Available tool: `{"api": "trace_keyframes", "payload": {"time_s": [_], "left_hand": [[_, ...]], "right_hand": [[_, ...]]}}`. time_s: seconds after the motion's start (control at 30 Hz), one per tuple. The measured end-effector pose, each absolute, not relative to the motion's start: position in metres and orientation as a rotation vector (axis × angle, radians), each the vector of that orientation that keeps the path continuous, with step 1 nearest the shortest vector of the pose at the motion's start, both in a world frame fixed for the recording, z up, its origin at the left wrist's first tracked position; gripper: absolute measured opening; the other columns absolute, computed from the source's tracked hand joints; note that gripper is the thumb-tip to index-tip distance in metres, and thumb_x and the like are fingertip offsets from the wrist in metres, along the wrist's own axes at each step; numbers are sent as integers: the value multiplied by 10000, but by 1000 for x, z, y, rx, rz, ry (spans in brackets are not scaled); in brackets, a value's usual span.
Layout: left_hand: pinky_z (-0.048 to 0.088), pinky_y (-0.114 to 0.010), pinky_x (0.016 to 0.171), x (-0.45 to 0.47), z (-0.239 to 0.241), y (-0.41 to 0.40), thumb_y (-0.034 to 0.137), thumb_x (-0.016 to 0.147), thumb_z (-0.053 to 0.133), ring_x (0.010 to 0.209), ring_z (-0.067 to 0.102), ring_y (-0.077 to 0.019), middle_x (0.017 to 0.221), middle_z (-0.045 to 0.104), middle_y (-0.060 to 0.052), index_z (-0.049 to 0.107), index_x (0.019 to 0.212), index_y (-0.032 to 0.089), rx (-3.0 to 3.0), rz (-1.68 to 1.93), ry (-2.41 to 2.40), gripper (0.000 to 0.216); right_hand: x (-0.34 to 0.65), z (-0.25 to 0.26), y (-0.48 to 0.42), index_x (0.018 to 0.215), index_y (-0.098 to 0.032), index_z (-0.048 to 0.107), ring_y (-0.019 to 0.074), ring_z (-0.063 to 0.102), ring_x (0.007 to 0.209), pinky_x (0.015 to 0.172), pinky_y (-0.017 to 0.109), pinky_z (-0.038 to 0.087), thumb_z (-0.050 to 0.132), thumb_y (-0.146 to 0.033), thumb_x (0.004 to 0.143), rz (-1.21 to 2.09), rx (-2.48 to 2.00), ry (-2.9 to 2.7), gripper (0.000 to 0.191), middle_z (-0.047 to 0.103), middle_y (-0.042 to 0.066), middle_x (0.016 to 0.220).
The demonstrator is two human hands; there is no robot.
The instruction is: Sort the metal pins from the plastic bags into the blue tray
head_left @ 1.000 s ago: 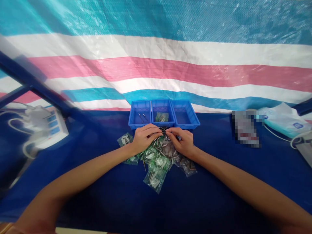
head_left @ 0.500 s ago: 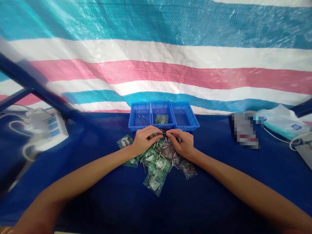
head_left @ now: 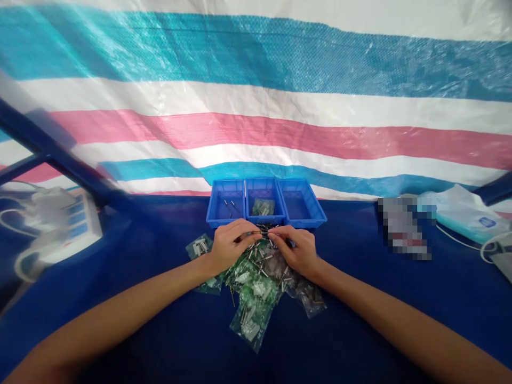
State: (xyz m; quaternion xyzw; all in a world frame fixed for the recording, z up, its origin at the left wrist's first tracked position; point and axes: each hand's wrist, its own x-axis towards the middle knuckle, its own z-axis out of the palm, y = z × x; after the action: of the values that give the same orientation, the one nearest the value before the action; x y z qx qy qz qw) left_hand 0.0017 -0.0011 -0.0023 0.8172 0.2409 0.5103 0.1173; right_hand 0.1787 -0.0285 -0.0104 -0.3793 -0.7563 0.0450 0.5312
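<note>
My left hand (head_left: 230,245) and my right hand (head_left: 296,248) rest curled on a heap of small clear bags (head_left: 256,290) holding small metal parts, with loose metal pins (head_left: 262,248) scattered among them. The fingertips of both hands meet in a pinch at the far edge of the heap, on some small dark pins (head_left: 266,231). Just beyond stand three small blue bins in a row: the left bin (head_left: 224,204) has two pins in it, the middle bin (head_left: 263,201) holds a small bag, and the right bin (head_left: 301,204) looks bare.
The table has a dark blue cover (head_left: 160,330). A white power strip (head_left: 64,226) with cables lies at the left. A blurred packet (head_left: 404,226) and a white plastic pack (head_left: 464,210) lie at the right. A striped tarpaulin (head_left: 256,122) hangs behind.
The camera has tilted up a little, so everything sits lower in the picture. Both hands stay pinched together at the far edge of the heap, with only small finger movements.
</note>
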Motion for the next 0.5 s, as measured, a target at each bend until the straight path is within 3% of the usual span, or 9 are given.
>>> {"api": "trace_keyframes", "payload": {"time_s": [0.3,0.5], "left_hand": [[469,-181,505,2,-5,-2,210,795,632,500,549,-61,755,686,-28,654,829,160,2380,1496,737,64],[454,-179,495,4,-2,-4,183,841,560,489,536,-47,862,689,-51,630,886,150,2349,1353,735,90]], "right_hand": [[182,-13,-27,783,-170,641,58,486,381,418,175,379,550,-231,851,117,-901,-1841,129,593,-42,489],[182,-15,-27,706,-170,628,51,426,363,400,177,345,555,-271,848,134,-926,-1869,189,527,-54,440]]}}
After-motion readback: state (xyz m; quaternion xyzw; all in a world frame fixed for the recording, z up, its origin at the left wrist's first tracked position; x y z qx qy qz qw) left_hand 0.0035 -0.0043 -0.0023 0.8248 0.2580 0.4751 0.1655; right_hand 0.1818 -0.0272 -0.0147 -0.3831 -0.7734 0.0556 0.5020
